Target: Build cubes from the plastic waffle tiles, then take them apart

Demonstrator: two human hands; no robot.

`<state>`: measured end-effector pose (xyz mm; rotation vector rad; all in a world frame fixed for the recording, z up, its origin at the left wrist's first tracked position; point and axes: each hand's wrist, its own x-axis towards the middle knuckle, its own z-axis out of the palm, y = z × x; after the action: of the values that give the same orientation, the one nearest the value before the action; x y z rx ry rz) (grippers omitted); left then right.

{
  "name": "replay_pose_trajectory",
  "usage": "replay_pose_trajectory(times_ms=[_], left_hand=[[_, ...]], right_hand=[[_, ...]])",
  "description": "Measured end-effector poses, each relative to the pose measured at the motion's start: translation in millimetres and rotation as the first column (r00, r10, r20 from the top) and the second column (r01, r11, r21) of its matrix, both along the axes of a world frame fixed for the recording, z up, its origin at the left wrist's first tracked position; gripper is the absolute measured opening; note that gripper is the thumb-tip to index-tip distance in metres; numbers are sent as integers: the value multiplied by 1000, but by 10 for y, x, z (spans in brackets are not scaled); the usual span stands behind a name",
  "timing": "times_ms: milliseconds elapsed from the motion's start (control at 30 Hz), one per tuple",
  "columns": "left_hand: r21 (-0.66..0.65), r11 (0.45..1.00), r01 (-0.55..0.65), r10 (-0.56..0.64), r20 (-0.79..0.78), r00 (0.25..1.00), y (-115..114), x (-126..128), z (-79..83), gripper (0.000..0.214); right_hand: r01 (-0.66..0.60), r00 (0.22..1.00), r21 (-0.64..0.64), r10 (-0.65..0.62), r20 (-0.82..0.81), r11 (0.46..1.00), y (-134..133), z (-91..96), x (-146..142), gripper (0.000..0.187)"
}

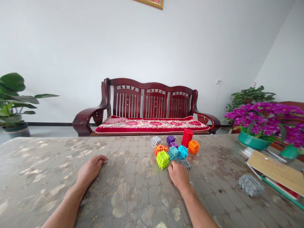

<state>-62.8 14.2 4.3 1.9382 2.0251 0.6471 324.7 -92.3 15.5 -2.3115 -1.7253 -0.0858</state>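
My left hand (91, 167) rests on the patterned table cover, fingers loosely stretched to the right, with nothing seen in it. My right hand (178, 174) is closed on the table, knuckles forward; what its fingers hold, if anything, is hidden. It sits right against a group of knobbly interlocking plastic blocks. Nearest are a lime-green block (162, 159), a teal block (173, 153) and a flat dark grey piece (185, 164). Behind them stand a bright blue block (182, 152), an orange-red block (161, 149), a light grey block (156, 142), purple blocks (170, 139), an orange block (193, 147) and a tall red block (187, 137).
A larger grey block (250, 185) lies at the right, beside a tan envelope (276, 167) on stacked papers. Purple flowers fill a teal pot (254, 140) behind. A small dark bit (220, 191) lies on the table. Beyond the table stands a wooden bench (154, 98).
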Motion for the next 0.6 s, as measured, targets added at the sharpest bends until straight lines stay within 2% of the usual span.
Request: replay_pose_trajectory(times_ms=[600], left_hand=[[12,1000,1,0,-48,999,-28,20,48,33]], right_hand=[[15,1000,-40,-15,10,999,19,-10,13,31]])
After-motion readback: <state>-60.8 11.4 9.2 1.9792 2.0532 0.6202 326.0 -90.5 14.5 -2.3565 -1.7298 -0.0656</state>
